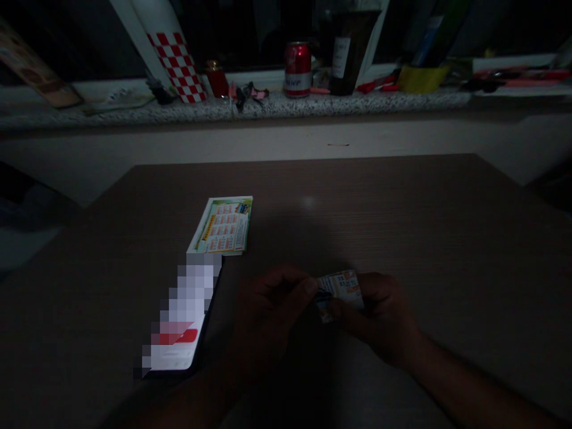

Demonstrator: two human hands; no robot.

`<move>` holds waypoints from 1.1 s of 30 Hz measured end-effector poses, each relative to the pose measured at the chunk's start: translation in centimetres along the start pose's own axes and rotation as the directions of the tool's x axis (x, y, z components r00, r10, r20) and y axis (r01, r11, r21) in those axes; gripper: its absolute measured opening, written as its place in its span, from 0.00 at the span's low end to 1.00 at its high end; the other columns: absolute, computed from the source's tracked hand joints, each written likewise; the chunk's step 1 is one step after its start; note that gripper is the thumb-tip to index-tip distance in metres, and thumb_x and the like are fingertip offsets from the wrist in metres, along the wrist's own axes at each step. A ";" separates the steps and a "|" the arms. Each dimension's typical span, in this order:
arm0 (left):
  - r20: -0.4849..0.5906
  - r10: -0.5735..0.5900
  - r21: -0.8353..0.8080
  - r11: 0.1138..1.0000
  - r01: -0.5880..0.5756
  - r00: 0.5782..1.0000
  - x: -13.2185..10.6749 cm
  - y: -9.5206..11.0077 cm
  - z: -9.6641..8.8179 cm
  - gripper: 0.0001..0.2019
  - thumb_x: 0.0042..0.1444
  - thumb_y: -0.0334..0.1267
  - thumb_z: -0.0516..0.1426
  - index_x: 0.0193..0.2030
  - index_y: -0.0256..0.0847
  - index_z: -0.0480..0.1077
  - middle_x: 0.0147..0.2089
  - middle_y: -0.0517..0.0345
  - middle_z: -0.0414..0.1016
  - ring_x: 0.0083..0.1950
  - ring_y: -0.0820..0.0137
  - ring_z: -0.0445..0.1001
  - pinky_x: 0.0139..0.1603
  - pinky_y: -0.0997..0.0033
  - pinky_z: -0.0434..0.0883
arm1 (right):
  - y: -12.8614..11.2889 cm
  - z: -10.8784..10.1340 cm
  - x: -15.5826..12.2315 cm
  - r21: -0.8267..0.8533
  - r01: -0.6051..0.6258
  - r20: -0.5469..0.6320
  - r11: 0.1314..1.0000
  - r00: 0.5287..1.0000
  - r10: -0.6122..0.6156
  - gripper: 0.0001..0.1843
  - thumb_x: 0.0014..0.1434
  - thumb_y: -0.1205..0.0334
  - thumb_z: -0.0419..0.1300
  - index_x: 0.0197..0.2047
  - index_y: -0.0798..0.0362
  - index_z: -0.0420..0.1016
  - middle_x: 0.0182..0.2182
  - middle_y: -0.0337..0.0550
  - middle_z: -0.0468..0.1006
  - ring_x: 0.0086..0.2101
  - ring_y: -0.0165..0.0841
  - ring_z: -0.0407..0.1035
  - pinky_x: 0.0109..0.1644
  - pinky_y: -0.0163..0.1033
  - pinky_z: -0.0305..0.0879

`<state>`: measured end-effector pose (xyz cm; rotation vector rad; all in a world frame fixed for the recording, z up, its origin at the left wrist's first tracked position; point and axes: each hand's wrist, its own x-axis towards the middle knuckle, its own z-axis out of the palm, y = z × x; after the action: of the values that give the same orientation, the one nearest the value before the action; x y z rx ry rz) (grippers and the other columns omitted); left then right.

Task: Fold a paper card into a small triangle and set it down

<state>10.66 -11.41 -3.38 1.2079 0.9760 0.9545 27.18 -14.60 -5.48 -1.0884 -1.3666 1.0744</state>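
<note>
Both hands meet low over a dark wooden table [402, 214] and pinch one small printed card [343, 287]. My left hand [268, 310] grips its left edge with thumb and fingers curled. My right hand [379, 313] holds the card's right side from below. To the left, a lit phone [183, 322] lies flat on the table, screen up. A second, larger printed card with a calendar grid [223, 226] lies just beyond the phone. The light is dim.
A speckled stone sill [313, 106] runs along the back. On it stand a red drink can [297, 68], a dark bottle [348, 50], a red-and-white checked object [176, 56], a small red jar [217, 78], and scattered small items.
</note>
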 end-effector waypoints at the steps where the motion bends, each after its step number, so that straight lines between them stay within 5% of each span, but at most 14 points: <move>1: -0.005 0.007 0.001 1.000 -0.007 1.000 0.0 -0.1 0.0 0.06 0.55 0.37 0.62 0.28 0.41 0.75 0.26 0.64 0.72 0.29 0.77 0.68 0.30 0.82 0.66 | 0.0 0.0 0.0 0.023 -0.015 0.016 1.000 1.000 0.015 0.06 0.53 0.63 0.64 0.26 0.54 0.78 0.18 0.36 0.73 0.18 0.24 0.61 0.20 0.29 0.60; 11: -0.081 0.015 -0.027 0.999 -0.017 0.997 0.1 0.0 0.0 0.04 0.53 0.36 0.63 0.28 0.41 0.75 0.26 0.65 0.74 0.29 0.78 0.69 0.30 0.84 0.68 | -0.2 0.1 0.3 0.062 -0.083 0.067 0.995 0.995 0.079 0.06 0.52 0.64 0.65 0.26 0.55 0.76 0.20 0.36 0.73 0.20 0.23 0.63 0.23 0.27 0.62; 21: -0.088 0.010 -0.063 0.998 -0.016 0.996 0.2 -0.3 0.2 0.03 0.53 0.37 0.63 0.29 0.43 0.76 0.27 0.65 0.74 0.30 0.77 0.70 0.32 0.83 0.69 | 0.2 0.2 0.2 -0.018 -0.021 0.065 1.000 0.998 0.022 0.05 0.53 0.67 0.63 0.26 0.54 0.74 0.22 0.36 0.74 0.22 0.24 0.65 0.25 0.28 0.64; 27: -0.045 0.007 -0.060 0.998 -0.009 0.999 0.2 -0.5 0.0 0.05 0.54 0.39 0.63 0.30 0.42 0.76 0.29 0.64 0.75 0.32 0.76 0.72 0.34 0.81 0.69 | 0.3 0.3 0.3 -0.084 0.060 -0.012 0.995 0.998 -0.061 0.05 0.48 0.71 0.63 0.24 0.54 0.74 0.19 0.34 0.75 0.19 0.24 0.67 0.23 0.28 0.63; 33: -0.025 -0.003 -0.004 1.000 0.003 1.000 0.2 -0.3 -0.1 0.06 0.57 0.41 0.60 0.34 0.41 0.74 0.31 0.61 0.75 0.35 0.72 0.73 0.38 0.75 0.70 | 0.5 -0.8 0.3 0.052 0.027 -0.155 0.998 0.988 -0.018 0.03 0.46 0.69 0.66 0.25 0.51 0.78 0.22 0.38 0.82 0.21 0.29 0.74 0.25 0.29 0.69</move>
<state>10.62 -11.22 -3.74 1.1941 0.9947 0.9707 27.96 -14.14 -5.91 -1.0906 -1.2177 0.9842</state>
